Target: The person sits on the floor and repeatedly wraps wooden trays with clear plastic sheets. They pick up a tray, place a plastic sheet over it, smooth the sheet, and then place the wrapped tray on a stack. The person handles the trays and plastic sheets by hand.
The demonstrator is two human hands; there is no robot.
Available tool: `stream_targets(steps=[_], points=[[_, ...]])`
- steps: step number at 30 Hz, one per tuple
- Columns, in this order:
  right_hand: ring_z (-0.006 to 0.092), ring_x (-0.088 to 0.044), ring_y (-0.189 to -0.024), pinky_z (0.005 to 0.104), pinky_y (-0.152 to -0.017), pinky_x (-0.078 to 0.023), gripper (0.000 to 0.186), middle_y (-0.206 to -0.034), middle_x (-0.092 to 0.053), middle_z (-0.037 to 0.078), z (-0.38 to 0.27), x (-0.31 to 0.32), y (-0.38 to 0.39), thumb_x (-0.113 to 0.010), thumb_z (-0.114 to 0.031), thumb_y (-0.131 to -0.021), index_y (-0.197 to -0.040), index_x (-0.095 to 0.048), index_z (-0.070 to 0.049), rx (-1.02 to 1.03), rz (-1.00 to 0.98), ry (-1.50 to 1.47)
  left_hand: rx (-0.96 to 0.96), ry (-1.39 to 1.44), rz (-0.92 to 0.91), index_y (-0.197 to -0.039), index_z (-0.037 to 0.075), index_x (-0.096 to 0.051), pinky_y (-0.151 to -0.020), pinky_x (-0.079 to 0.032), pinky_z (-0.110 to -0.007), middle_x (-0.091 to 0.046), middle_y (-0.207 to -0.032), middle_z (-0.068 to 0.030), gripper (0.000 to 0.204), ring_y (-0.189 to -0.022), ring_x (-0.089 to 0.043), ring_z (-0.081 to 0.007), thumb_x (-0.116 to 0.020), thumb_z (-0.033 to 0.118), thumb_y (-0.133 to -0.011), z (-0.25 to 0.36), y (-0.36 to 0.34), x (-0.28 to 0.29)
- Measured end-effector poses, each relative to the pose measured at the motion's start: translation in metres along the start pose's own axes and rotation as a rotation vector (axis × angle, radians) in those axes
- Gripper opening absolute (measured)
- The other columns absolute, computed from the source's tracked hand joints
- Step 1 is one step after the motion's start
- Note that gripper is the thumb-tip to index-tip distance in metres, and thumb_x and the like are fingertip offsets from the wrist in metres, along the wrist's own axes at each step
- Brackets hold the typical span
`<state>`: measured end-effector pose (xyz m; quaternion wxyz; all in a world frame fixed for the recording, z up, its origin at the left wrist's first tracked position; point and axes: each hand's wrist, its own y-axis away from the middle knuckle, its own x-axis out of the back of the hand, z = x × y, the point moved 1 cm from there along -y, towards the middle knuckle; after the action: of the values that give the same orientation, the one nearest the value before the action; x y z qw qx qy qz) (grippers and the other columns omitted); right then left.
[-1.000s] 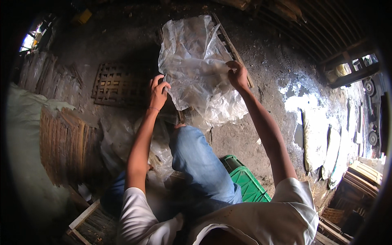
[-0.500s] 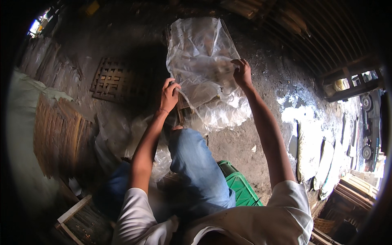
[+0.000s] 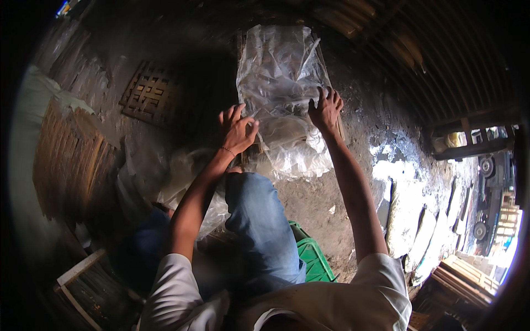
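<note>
A clear, wrinkled plastic sheet point(image 3: 276, 71) lies spread over a long, low frame or board, most of which it hides. At the sheet's near left corner is my left hand point(image 3: 237, 132), its fingers apart and nothing visibly held. My right hand point(image 3: 327, 113) rests at the right edge, fingers spread and bent over the plastic; whether the fingertips touch it is hard to tell. Closer to me, bunched clear plastic point(image 3: 298, 160) hangs at the near end, next to my jeans-covered knee point(image 3: 254, 204).
A slatted wooden panel point(image 3: 149, 94) lies on the dark ground to the left. Stacked wooden slats point(image 3: 72, 160) stand nearer on that side, beside loose plastic. A green plastic crate point(image 3: 314, 259) sits by my leg. Pale sacks point(image 3: 408, 220) and wooden frames point(image 3: 464, 276) are at right.
My left hand has loosened its pinch on the sheet's near edge, and its fingers have spread. The right hand's fingers have opened too. The plastic now lies flatter and more wrinkled.
</note>
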<state>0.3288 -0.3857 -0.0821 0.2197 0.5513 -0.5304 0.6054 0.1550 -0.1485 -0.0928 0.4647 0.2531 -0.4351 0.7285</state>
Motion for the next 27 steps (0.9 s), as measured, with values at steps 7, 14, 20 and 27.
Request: stream_targets(steps=[7,14,20,27], points=[[0.0348,-0.011,-0.143,0.0576,-0.112,-0.008,0.065,-0.155,-0.013,0.018,-0.010,-0.001,0.026,-0.039,-0.052,-0.093,-0.148,-0.026,-0.019,0.202,-0.283,0.016,0.138,0.146,-0.094,-0.097,0.015,-0.054,-0.103,-0.021,-0.060,-0.040,-0.137,-0.0087,0.033,-0.123,-0.040,-0.0354,-0.070,0.019,-0.068,-0.015,0.012,-0.021],[0.0320,-0.015,-0.143,0.0615,-0.110,-0.007,0.065,-0.155,-0.017,0.015,0.030,0.008,0.026,-0.033,-0.054,-0.094,-0.149,-0.024,-0.019,0.221,-0.295,0.155,0.112,0.219,-0.063,-0.101,0.016,-0.054,-0.103,-0.027,-0.053,-0.041,-0.137,-0.0080,0.038,-0.123,-0.043,-0.0335,-0.068,0.015,-0.066,-0.026,0.018,-0.011],[0.0357,-0.013,-0.143,0.0581,-0.111,-0.012,0.065,-0.155,-0.015,0.015,0.037,-0.001,0.029,-0.033,-0.052,-0.094,-0.150,-0.022,-0.020,0.186,-0.310,0.143,0.130,0.272,0.188,-0.105,0.014,-0.055,-0.100,-0.036,-0.045,-0.050,-0.126,-0.0105,0.035,-0.118,-0.048,-0.0327,-0.065,0.011,-0.071,-0.082,0.020,-0.002],[0.0419,-0.018,-0.140,0.0529,-0.111,-0.018,0.065,-0.152,-0.020,0.024,0.030,0.000,0.026,-0.035,-0.049,-0.094,-0.148,-0.026,-0.015,0.294,-0.282,0.081,1.299,1.038,0.107,-0.136,0.010,-0.042,-0.105,-0.030,-0.043,-0.040,-0.141,-0.0155,0.070,-0.130,-0.036,-0.0308,-0.061,0.044,-0.078,-0.282,0.099,-0.064]])
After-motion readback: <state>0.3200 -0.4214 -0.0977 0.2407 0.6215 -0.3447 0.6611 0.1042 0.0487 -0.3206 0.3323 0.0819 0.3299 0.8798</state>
